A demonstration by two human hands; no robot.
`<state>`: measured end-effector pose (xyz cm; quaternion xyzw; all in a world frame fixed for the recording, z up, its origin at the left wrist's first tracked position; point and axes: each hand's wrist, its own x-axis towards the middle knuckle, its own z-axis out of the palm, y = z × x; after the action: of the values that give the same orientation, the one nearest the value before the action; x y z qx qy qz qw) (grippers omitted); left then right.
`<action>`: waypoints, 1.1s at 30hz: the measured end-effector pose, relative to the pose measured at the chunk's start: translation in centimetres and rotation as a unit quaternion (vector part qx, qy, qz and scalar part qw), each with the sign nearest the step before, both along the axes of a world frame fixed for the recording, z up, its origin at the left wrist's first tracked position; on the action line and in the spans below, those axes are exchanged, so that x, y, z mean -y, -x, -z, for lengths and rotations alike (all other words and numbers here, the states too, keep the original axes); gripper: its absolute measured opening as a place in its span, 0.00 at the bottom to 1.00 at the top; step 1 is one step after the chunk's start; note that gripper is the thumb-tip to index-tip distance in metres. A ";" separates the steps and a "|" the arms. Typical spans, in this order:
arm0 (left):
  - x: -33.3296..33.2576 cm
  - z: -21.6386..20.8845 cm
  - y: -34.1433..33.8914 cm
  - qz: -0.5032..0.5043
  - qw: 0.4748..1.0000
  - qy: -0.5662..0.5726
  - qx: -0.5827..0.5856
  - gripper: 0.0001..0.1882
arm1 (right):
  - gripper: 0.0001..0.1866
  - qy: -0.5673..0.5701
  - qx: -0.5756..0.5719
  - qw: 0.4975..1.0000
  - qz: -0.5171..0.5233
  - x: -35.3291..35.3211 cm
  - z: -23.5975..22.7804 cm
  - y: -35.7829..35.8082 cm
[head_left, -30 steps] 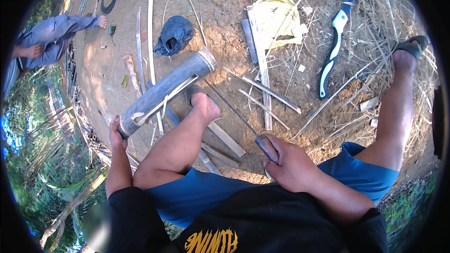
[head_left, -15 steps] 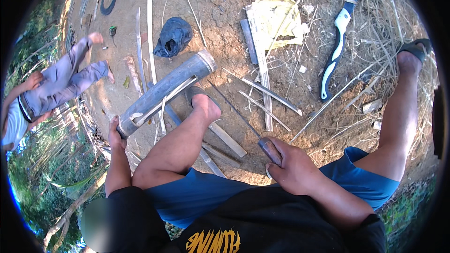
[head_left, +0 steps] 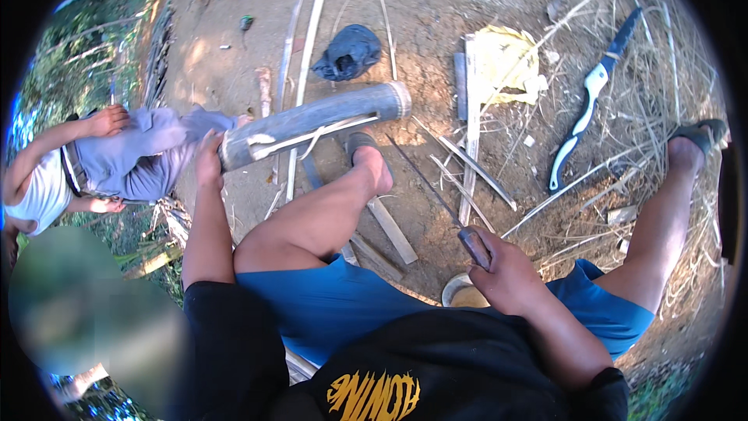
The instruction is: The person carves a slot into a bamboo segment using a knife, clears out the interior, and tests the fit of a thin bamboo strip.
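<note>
A thick grey-brown bamboo tube [head_left: 323, 119] is held out over my left leg, its far end raised to the right. My left hand [head_left: 209, 162] is closed around its near end. A long slot is cut along the tube's side, with pale split strips [head_left: 315, 136] curling from it. My right hand [head_left: 505, 274] grips the dark wooden handle of a thin-bladed knife [head_left: 474, 248]. The blade points up and left, apart from the tube. Under the right hand, a round container [head_left: 460, 293] shows in part.
Split bamboo strips [head_left: 477, 173], a black plastic bag [head_left: 351, 51] and a yellow sheet [head_left: 510, 62] lie on the dirt. At right, a folding saw [head_left: 586, 105] lies open among dry shavings [head_left: 662, 93]. Another person [head_left: 132, 148] is close by at left.
The tube has swung to lie more level, and my left hand has risen with it. The other person has come nearer the tube. The whole view has shifted; the knife stays in my right hand.
</note>
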<state>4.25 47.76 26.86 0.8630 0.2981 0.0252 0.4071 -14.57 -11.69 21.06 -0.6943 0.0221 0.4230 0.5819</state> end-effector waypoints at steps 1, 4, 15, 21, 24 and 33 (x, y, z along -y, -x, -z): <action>0.3 -0.4 -0.4 0.013 1.000 -0.021 0.006 0.30 | 0.30 0.005 0.010 1.000 -0.011 -0.1 -0.2 0.1; 1.4 -1.3 -1.5 0.086 0.987 -0.130 0.031 0.31 | 0.31 0.025 0.044 0.998 -0.040 -0.4 -0.8 0.7; 15.6 -6.0 -4.8 0.322 0.901 -0.256 0.136 0.37 | 0.32 0.061 0.204 0.977 -0.017 -2.1 -4.4 5.0; 23.4 -7.0 -5.7 0.367 0.857 -0.356 0.063 0.37 | 0.31 0.110 0.211 0.971 0.019 -2.1 -8.4 7.6; 27.5 -7.8 -5.6 0.368 0.846 -0.385 0.014 0.38 | 0.31 0.120 0.239 0.962 0.053 -1.3 -9.3 9.1; 26.1 -6.5 -6.9 0.387 0.818 -0.426 -0.029 0.42 | 0.30 0.147 0.176 0.970 0.078 -0.6 -9.9 11.8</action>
<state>11.19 21.63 33.39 0.9949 -0.0888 -0.0350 -0.0336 -26.37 -11.14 30.97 -0.8321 0.0354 0.2389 0.4993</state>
